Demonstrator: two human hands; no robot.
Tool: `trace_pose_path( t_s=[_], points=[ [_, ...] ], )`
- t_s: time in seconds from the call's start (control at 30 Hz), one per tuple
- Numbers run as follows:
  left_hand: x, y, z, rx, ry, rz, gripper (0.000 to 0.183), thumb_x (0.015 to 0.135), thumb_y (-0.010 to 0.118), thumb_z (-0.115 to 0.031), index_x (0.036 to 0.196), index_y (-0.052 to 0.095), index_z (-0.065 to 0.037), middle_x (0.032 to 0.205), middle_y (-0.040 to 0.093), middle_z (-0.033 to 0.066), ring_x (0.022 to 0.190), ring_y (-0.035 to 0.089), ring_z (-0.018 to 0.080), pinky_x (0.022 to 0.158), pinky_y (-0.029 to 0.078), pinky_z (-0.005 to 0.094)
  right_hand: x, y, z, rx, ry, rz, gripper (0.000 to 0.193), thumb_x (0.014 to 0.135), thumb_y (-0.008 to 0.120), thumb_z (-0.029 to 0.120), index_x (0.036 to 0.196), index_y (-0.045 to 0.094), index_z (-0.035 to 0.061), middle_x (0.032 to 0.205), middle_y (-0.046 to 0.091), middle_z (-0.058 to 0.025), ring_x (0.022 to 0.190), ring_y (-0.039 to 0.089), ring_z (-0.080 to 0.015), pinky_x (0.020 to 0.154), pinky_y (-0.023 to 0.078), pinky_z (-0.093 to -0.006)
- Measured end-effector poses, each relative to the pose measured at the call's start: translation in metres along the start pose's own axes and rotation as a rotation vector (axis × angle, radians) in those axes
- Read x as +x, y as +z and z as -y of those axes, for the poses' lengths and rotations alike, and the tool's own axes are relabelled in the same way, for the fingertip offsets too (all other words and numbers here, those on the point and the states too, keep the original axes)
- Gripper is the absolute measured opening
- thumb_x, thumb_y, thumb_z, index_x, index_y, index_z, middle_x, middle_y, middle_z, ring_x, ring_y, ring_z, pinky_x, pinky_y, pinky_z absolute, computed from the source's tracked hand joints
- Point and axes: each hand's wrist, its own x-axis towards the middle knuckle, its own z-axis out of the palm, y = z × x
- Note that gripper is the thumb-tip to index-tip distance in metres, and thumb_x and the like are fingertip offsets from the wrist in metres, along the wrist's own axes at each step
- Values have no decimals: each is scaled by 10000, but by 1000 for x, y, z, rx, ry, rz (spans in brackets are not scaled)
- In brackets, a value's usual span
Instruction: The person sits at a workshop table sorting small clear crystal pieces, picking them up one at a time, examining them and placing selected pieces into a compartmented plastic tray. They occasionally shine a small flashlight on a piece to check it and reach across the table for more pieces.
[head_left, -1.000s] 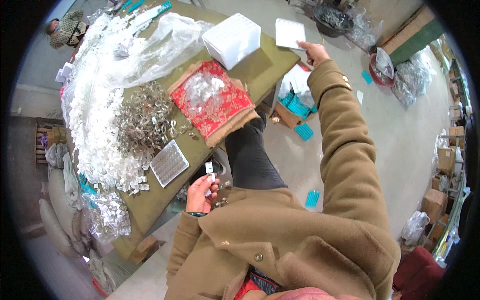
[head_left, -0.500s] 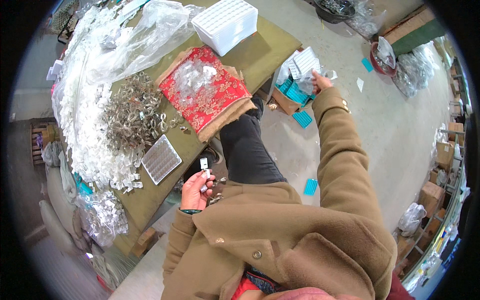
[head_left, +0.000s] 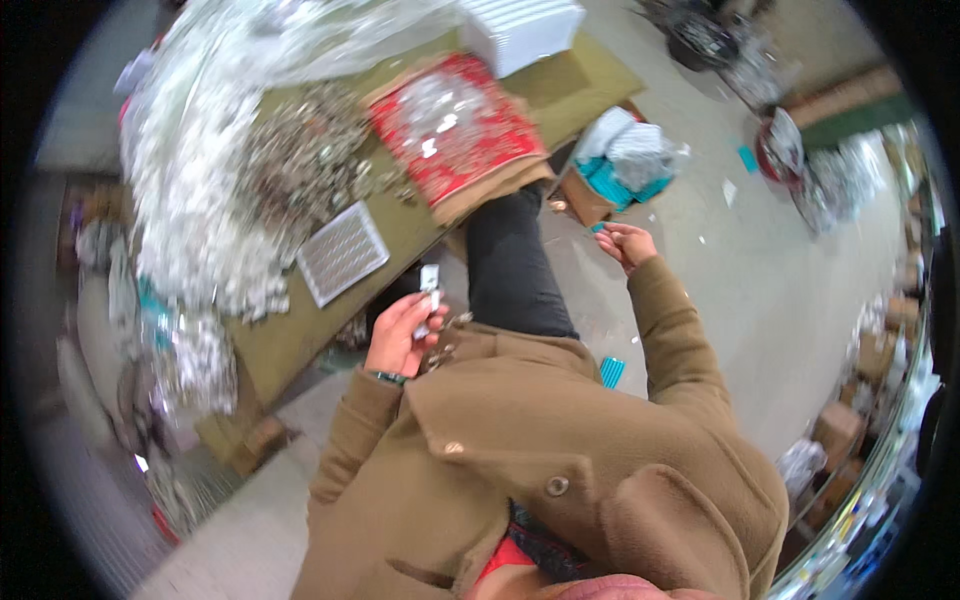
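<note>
My left hand (head_left: 403, 336) sits in front of my chest and pinches a small white and silver piece (head_left: 430, 282) upright between its fingers; a few small metal bits lie on my lap beside it. My right hand (head_left: 624, 244) is stretched out over the floor to the right of my dark trouser leg (head_left: 515, 268). Its fingers are loosely curled and nothing shows in them. It hovers just short of a cardboard box (head_left: 585, 197) holding teal and white packets (head_left: 632, 157).
A green-covered table (head_left: 415, 232) carries a white grid tray (head_left: 343, 252), a heap of silvery metal pieces (head_left: 300, 160), a red patterned cloth (head_left: 455, 135), a white box (head_left: 520, 30) and clear bags (head_left: 185, 190). A teal packet (head_left: 612, 372) lies on the floor.
My right hand has drawn back from the white sheet and the floor box toward my body, and the white thing it held is gone. The left hand stays put; the view has shifted and blurred.
</note>
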Motion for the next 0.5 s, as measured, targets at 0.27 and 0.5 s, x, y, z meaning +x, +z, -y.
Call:
trace_pose_path(
  t_s=[0.27,0.5],
  points=[
    [-29,-32,4,-260,129,37,201,903,637,-150,1068,630,-36,916,669,39,744,611,55,571,506,174,-124,155,48,-60,-180,653,269,952,530,74,1205,523,-17,1138,637,-187,912,681,-197,696,582,-264],
    [-48,-74,9,-420,258,-99,187,920,616,-145,1067,628,-30,963,683,64,782,650,74,591,549,185,-162,275,21,-469,-427,746,149,911,616,101,1019,651,5,907,660,-45,797,638,-114,686,527,-244]
  ],
)
